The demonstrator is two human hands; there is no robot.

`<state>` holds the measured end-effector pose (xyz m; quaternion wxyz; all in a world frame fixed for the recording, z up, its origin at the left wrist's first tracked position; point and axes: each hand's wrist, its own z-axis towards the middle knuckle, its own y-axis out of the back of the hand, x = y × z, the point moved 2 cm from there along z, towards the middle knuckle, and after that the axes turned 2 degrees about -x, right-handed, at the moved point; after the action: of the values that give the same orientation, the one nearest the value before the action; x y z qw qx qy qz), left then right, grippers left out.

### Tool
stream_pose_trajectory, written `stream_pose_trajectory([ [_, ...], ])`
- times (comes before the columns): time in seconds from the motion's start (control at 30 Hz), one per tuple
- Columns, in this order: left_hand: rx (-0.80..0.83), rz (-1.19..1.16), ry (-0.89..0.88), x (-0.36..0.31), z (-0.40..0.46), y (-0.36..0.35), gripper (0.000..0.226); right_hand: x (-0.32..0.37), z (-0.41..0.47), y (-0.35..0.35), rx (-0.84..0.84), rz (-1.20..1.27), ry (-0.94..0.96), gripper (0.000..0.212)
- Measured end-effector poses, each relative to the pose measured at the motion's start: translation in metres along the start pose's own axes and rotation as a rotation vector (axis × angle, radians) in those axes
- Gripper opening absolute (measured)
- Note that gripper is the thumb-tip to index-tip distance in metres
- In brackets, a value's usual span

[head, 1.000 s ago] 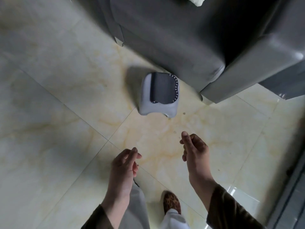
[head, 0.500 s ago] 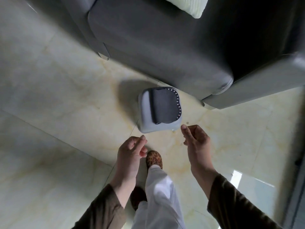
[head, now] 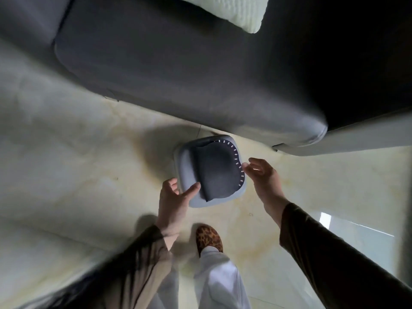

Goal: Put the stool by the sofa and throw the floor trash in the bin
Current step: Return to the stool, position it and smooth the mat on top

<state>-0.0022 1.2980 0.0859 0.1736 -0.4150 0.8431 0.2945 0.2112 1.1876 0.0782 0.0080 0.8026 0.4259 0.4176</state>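
A small grey stool (head: 189,168) with a dark seat pad stands on the tiled floor, right in front of the grey sofa (head: 178,70). My left hand (head: 175,199) is open at the stool's near-left corner, thumb over its edge. Open too, my right hand (head: 260,175) has its fingertips at the stool's right side. Neither hand grips the stool. No floor trash or bin shows in this view.
A pale cushion (head: 234,12) lies on the sofa at the top. The sofa's lighter end (head: 356,143) juts out at the right. My leopard-print slipper (head: 208,238) is on the marble floor (head: 78,175) just below the stool.
I have stepped closer and leaned down; the stool looms larger. Both hands have reached forward from short of the stool to its left and right sides.
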Motion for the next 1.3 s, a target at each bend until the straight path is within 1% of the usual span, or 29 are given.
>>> stream_pose_trajectory([
  [0.07,0.031,0.031,0.042,0.005,0.025,-0.007,0.104,-0.007,0.025,-0.003,0.048,-0.054,-0.03,0.054],
  [0.17,0.09,0.031,0.105,0.012,0.054,-0.018,0.129,-0.019,0.058,-0.007,0.115,-0.17,-0.056,0.065],
  [0.23,0.11,0.045,0.131,0.015,0.074,-0.026,0.149,-0.027,0.075,-0.01,0.185,-0.174,-0.093,0.073],
  [0.27,0.109,0.058,0.135,0.017,0.083,-0.028,0.155,-0.03,0.08,-0.012,0.228,-0.17,-0.114,0.077],
  [0.33,0.13,0.049,0.146,0.025,0.103,-0.033,0.154,-0.036,0.091,-0.016,0.298,-0.162,-0.154,0.083],
  [0.37,0.145,0.042,0.151,0.027,0.111,-0.035,0.148,-0.04,0.096,-0.018,0.323,-0.146,-0.173,0.086],
  [0.43,0.178,0.019,0.131,0.022,0.115,-0.037,0.127,-0.043,0.1,-0.024,0.375,-0.099,-0.188,0.093],
  [0.5,0.194,0.014,0.113,0.018,0.115,-0.041,0.112,-0.047,0.104,-0.03,0.386,-0.038,-0.205,0.102],
  [0.53,0.198,0.018,0.1,0.018,0.116,-0.042,0.107,-0.049,0.105,-0.032,0.372,-0.012,-0.211,0.101],
  [0.63,0.204,0.043,0.058,0.018,0.12,-0.043,0.089,-0.056,0.1,-0.035,0.33,0.069,-0.2,0.089],
  [0.77,0.3,0.132,-0.007,0.009,0.125,-0.043,0.083,-0.07,0.072,-0.03,0.241,0.222,-0.207,0.074],
  [0.83,0.343,0.198,-0.027,0.005,0.131,-0.044,0.089,-0.08,0.058,-0.028,0.192,0.291,-0.208,0.073],
  [0.93,0.384,0.295,-0.062,-0.003,0.137,-0.047,0.121,-0.096,0.048,-0.03,0.124,0.371,-0.223,0.081],
  [0.97,0.392,0.323,-0.066,-0.006,0.139,-0.049,0.13,-0.099,0.047,-0.031,0.113,0.394,-0.222,0.081],
  [1.0,0.398,0.344,-0.061,-0.007,0.141,-0.05,0.133,-0.101,0.047,-0.033,0.102,0.418,-0.224,0.081],
  [1.07,0.394,0.38,-0.062,-0.01,0.146,-0.052,0.132,-0.102,0.048,-0.035,0.088,0.445,-0.225,0.082],
  [1.17,0.372,0.425,-0.089,-0.013,0.15,-0.054,0.142,-0.102,0.047,-0.04,0.089,0.451,-0.233,0.085],
  [1.2,0.368,0.434,-0.097,-0.013,0.148,-0.054,0.142,-0.103,0.046,-0.041,0.089,0.45,-0.238,0.084],
  [1.27,0.318,0.484,-0.138,-0.015,0.14,-0.054,0.135,-0.099,0.044,-0.042,0.062,0.432,-0.231,0.079],
  [1.3,0.254,0.553,-0.214,-0.016,0.134,-0.055,0.131,-0.095,0.041,-0.041,0.028,0.4,-0.215,0.077],
])
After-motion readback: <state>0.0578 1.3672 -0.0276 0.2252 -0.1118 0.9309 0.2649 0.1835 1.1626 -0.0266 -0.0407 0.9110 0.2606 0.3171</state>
